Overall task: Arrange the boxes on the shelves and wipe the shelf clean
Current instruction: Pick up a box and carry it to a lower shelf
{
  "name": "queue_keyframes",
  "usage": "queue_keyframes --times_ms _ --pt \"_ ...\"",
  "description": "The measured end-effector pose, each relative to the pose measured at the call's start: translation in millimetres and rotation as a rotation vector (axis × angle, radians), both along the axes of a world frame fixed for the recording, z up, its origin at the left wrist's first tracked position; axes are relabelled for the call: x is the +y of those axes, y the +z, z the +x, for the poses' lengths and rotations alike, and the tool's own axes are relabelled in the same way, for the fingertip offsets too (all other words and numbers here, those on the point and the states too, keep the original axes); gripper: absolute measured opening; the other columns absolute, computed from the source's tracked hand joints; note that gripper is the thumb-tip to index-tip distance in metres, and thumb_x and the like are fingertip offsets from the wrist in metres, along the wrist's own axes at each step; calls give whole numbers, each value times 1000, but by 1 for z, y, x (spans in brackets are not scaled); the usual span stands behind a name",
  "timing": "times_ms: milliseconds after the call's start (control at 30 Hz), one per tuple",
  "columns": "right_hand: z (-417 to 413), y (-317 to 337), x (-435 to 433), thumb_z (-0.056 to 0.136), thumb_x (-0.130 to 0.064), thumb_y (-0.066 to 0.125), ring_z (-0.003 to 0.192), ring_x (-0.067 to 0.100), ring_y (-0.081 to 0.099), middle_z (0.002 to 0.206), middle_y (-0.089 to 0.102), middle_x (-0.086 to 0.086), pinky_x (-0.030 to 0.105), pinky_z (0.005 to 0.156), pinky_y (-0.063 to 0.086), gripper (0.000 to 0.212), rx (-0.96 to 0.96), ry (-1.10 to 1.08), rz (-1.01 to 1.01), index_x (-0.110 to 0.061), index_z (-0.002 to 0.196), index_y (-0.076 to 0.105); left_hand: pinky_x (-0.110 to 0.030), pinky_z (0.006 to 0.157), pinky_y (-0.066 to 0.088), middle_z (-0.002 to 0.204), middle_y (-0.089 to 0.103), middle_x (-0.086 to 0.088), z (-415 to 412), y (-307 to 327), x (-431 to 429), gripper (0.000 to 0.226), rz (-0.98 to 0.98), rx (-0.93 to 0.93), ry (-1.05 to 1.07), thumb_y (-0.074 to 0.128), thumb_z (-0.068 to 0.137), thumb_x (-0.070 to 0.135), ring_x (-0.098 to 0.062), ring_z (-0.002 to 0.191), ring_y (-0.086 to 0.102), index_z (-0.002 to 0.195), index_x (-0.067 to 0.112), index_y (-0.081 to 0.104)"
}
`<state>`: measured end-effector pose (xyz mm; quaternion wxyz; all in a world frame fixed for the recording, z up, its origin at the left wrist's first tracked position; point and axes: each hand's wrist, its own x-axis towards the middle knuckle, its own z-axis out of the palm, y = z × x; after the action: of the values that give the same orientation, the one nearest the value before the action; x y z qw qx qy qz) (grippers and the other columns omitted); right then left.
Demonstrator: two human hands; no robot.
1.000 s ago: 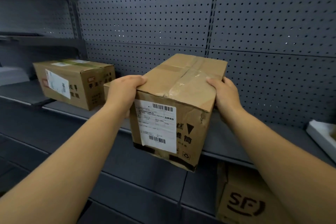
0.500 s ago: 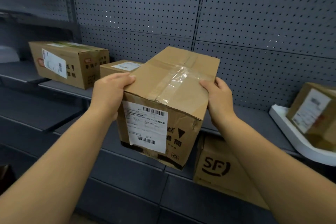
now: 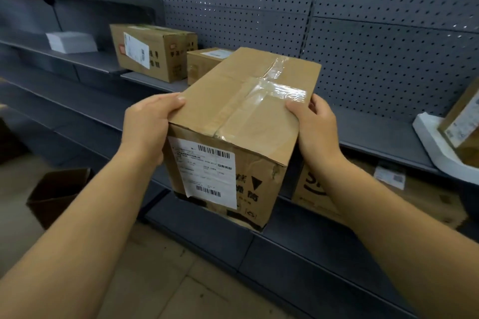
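Note:
I hold a taped brown cardboard box (image 3: 241, 122) with a white barcode label in front of the grey shelf (image 3: 375, 129). My left hand (image 3: 147, 124) grips its left side and my right hand (image 3: 316, 127) grips its right side. The box hangs in the air, off the shelf, its near end tipped down. Two more brown boxes stand on the shelf behind it: a larger one (image 3: 155, 52) to the left and a small one (image 3: 204, 65) partly hidden by the held box.
A white foam piece (image 3: 435, 147) with a tilted box (image 3: 464, 122) on it lies at the shelf's right end. A white block (image 3: 71, 41) sits far left. A printed box (image 3: 316, 189) stands on the lower shelf. An open dark carton (image 3: 57, 194) is on the floor.
The held box has come back from the shelf and down toward me. The view has swung down and left, so the floor and the carton on it have come into sight.

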<state>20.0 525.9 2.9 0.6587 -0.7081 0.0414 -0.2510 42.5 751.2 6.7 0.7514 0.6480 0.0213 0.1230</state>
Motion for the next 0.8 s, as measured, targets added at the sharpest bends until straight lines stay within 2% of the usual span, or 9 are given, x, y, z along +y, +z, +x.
queue_keyframes --times_ms 133,233,367,533,667,800 --pt "-22 -22 21 83 -32 59 100 17 64 108 66 -6 46 93 52 21 30 72 -9 -31 103 59 -36 77 51 92 71 -4 -31 -15 23 17 6 38 71 60 81 22 -21 86 64 90 20 74" --pt "-30 -43 34 73 -45 60 105 17 61 119 61 -4 46 94 51 42 91 106 0 -32 114 57 -41 86 51 98 72 -5 -46 -31 39 18 24 67 98 60 80 23 -25 95 66 89 21 75" --pt "-31 -71 43 63 -57 57 109 19 59 124 57 -4 47 95 50 64 192 134 8 -34 122 52 -46 89 50 97 73 -7 -53 -53 50 18 65 108 128 61 78 23 -29 97 66 89 20 76" --pt "-25 -109 35 68 -58 59 111 19 58 124 59 -6 47 99 48 68 312 120 -3 -30 129 49 -40 80 50 97 70 -7 -42 -81 41 14 131 185 101 61 83 24 -26 91 64 89 22 73" --pt "-10 -135 17 80 -47 61 108 18 59 118 61 -6 46 98 48 51 386 90 12 -28 127 51 -42 85 50 95 70 -7 -18 -108 24 16 122 239 63 62 84 21 -27 92 64 95 17 73" --pt "19 -154 -1 75 -52 60 109 20 59 120 61 -4 47 98 48 61 454 60 -6 -26 129 50 -37 81 51 90 70 -3 16 -134 6 10 125 257 21 62 85 18 -23 88 64 87 20 72"
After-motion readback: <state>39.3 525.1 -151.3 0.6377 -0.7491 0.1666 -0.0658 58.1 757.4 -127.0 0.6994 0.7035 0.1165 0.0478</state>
